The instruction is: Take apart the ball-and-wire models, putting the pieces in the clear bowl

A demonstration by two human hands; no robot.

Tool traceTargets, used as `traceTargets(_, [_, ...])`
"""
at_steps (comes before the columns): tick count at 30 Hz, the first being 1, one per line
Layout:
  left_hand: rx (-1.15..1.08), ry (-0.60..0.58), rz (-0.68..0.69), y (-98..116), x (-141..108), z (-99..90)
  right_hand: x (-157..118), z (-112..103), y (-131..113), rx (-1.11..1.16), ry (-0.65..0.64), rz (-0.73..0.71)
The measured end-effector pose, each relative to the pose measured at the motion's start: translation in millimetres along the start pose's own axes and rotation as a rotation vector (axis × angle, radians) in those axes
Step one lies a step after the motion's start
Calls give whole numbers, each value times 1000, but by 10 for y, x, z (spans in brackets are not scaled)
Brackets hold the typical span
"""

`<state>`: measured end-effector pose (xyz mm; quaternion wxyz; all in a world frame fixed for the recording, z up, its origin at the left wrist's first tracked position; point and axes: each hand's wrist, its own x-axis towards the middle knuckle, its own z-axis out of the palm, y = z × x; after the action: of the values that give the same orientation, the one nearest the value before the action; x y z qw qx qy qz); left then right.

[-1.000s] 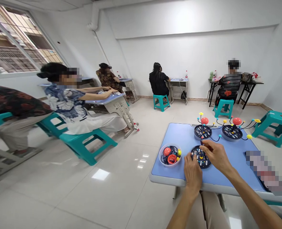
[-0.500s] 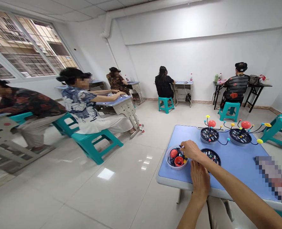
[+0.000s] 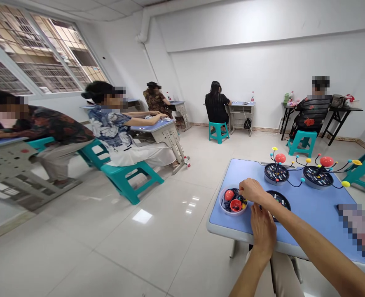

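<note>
Live at the blue table now: the right hand (image 3: 253,191) hangs just over the rim of a clear plastic bowl (image 3: 221,202), fingers loosely curled and partly open, and from this angle I cannot tell whether it has hold of anything. The left hand (image 3: 263,231) stands up near the table's front edge, fingers straight and together, open, holding nothing that shows. In the bowl, two glossy red plastic domes (image 3: 229,195) sit in a tangle of thin black wire (image 3: 228,207), with a small yellow ball (image 3: 243,202) by the rim. Just beside the bowl lies a round black disc (image 3: 279,199) with coloured markings, partly hidden behind the right forearm. Further up the smooth blue table (image 3: 312,218) stand two toy orreries (image 3: 317,176), each a round black base with a pale rim, sprouting curved thin wires tipped with yellow and red balls. Off to the left, a co-worker (image 3: 117,132) in a floral shirt sits on a teal plastic stool (image 3: 129,181), both hands on a desk (image 3: 167,136)
</note>
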<state>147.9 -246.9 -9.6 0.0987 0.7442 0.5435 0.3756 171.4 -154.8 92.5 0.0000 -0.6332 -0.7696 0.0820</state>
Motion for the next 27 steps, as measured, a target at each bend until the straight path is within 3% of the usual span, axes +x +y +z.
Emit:
traceTargets(3, [-62, 15, 54, -12, 4, -14, -25, 43, -61, -28, -11, -9])
traceTargets(7, [-83, -73, 73, -48, 9, -25, 2, 121, -204, -37, -4, -9])
traceTargets(11, [-80, -73, 43, -63, 11, -5, -33, 43, -196, -10, 8, -5])
traceTargets(15, [-44, -7, -34, -67, 7, 25, -341, -142, 163, 17, 121, 86])
traceTargets(18, [-9, 8, -68, -73, 25, 47, -733, -131, 580, 0, 209, 242])
traceTargets(22, [136, -30, -107, -34, 102, 58, -1152, 186, 1035, -26, 173, 458])
traceTargets(27, [285, -169, -136, 45, 190, 7, -1248, 595, 1212, 79, 182, 465])
